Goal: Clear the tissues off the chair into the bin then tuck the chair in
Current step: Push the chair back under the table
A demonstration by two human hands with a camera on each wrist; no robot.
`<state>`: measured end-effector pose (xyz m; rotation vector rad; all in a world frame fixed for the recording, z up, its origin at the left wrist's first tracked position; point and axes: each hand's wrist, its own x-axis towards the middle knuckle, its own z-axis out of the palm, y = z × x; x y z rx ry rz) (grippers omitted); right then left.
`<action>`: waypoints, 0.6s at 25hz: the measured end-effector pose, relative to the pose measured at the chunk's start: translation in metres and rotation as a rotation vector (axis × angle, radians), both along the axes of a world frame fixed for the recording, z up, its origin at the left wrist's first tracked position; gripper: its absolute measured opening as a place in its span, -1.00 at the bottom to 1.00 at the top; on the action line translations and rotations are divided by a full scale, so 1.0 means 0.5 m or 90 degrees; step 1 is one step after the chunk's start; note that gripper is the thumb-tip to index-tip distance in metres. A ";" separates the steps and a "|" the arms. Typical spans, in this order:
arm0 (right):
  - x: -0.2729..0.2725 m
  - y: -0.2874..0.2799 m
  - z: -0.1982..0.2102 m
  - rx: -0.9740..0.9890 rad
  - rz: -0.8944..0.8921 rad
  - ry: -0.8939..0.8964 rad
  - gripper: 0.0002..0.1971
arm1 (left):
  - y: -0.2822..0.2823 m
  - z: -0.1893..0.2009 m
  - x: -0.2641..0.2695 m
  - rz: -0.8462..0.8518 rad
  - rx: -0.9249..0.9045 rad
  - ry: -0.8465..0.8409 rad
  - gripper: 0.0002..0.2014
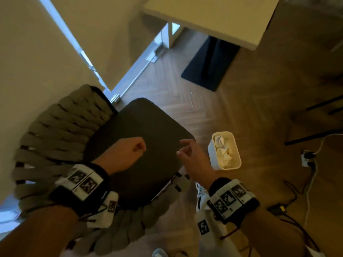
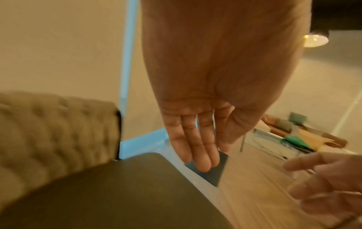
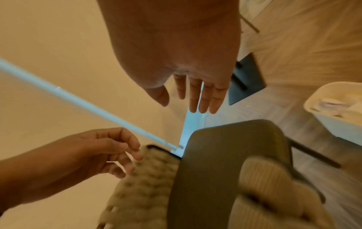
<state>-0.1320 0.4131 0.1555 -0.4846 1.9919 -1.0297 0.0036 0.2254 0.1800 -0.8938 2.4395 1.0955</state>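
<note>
The chair has a dark seat and a woven beige backrest; no tissue shows on the seat. My left hand hovers over the seat with its fingers loosely curled and holds nothing. My right hand hangs at the seat's right edge, fingers relaxed and bare. The white bin stands on the floor just right of the chair, with crumpled tissues inside. In the right wrist view the right hand's fingers point straight down above the seat.
A white table with a dark base stands beyond the chair. A wall and a door frame close off the left side. Cables and a power strip lie on the wood floor at the right. Another chair's dark legs are nearby.
</note>
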 end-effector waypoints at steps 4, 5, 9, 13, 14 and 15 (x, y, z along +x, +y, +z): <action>0.267 -0.045 0.097 0.066 0.231 0.002 -0.66 | 0.021 0.105 0.397 0.181 -0.075 0.059 -0.78; 0.325 -0.059 0.107 0.092 0.282 0.014 -0.65 | 0.041 0.124 0.485 0.236 -0.076 0.057 -0.81; 0.494 -0.132 0.105 0.146 0.446 0.084 -0.68 | 0.108 0.141 0.745 0.409 -0.030 0.072 -0.85; 0.602 -0.202 0.085 0.179 0.540 0.133 -0.64 | 0.124 0.085 0.876 0.505 0.003 0.042 -0.78; 0.619 -0.219 0.073 0.192 0.536 0.138 -0.61 | 0.121 0.067 0.889 0.502 0.007 0.030 -0.75; 0.632 -0.234 0.060 0.203 0.528 0.143 -0.59 | 0.114 0.051 0.896 0.487 0.009 0.020 -0.76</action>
